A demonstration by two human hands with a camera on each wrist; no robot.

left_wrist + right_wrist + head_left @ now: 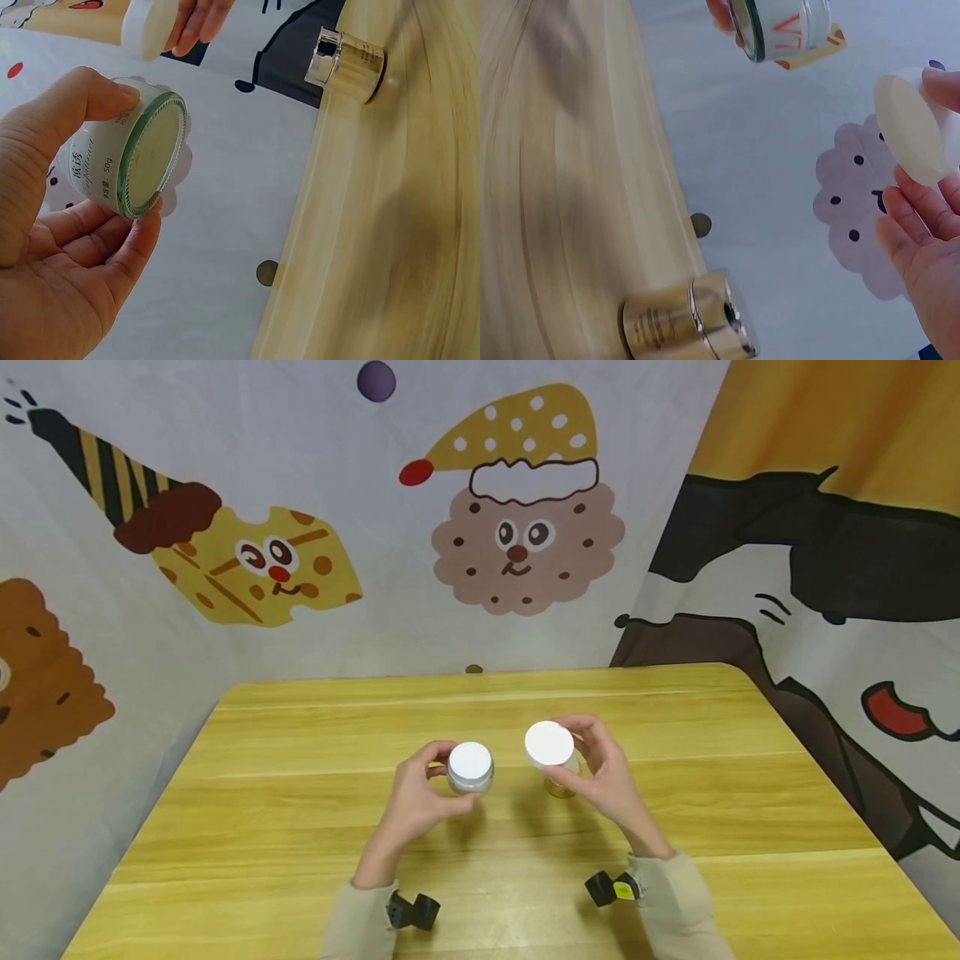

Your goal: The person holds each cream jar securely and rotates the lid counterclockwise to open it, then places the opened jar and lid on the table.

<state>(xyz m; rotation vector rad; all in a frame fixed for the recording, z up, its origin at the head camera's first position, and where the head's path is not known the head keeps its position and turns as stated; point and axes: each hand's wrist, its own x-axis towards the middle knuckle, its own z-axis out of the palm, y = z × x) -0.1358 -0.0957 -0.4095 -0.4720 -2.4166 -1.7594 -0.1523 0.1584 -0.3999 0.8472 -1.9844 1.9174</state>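
Note:
My left hand (pixel 417 795) holds a small glass cream jar (pixel 470 768) by its sides, thumb and fingers around it, raised above the table. Its top face looks white; whether that is cream or an inner cover I cannot tell. In the left wrist view the jar (pixel 127 154) shows printed text and a greenish glass base. My right hand (pixel 606 768) pinches a round white lid (pixel 549 744) by its rim, apart from the jar. Beneath the lid, partly hidden in the head view, a shiny gold cosmetic container (pixel 667 324) stands upright on the table.
The wood-grain table (pixel 300 827) has rounded far corners. Behind it hangs a pale cloth (pixel 390 635) with cartoon prints. Black wrist cameras (pixel 414 912) sit at both cuffs.

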